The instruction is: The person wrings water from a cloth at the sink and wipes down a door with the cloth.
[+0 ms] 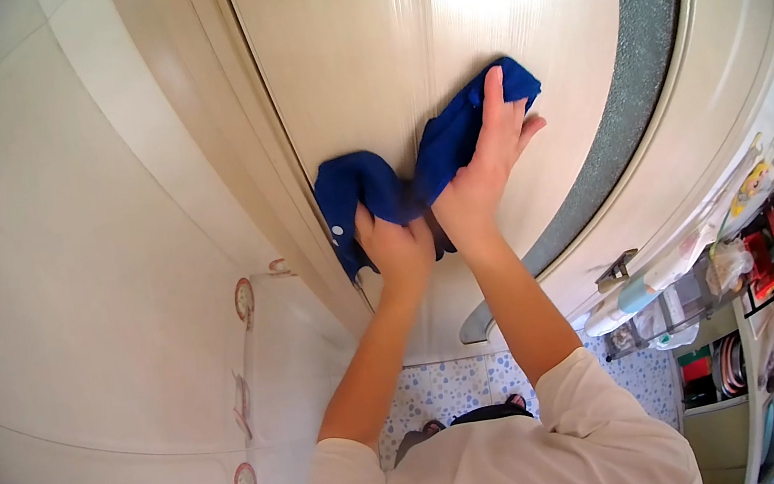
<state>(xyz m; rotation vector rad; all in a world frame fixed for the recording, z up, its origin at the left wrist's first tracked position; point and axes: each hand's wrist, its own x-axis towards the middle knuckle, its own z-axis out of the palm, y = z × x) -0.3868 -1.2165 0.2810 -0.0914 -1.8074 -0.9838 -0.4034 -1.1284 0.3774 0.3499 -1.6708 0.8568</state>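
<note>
A dark blue cloth [452,137] with a small white button-like spot near its left end lies against a pale wood-grain door [347,56]. My left hand [396,249] grips its lower left part, most fingers covered by the folds. On the right stretch of the same cloth, my right hand [484,166] presses it to the door, its fingers extended and a corner of cloth around the fingertips. Between both hands the fabric dips in a dark fold.
A curved textured glass strip [630,112] runs down the door's right side. White tiled wall [55,254] with round floral decorations stands at left. A door handle [617,270] and cluttered shelves [765,263] are at right. Below is blue-dotted floor [456,388].
</note>
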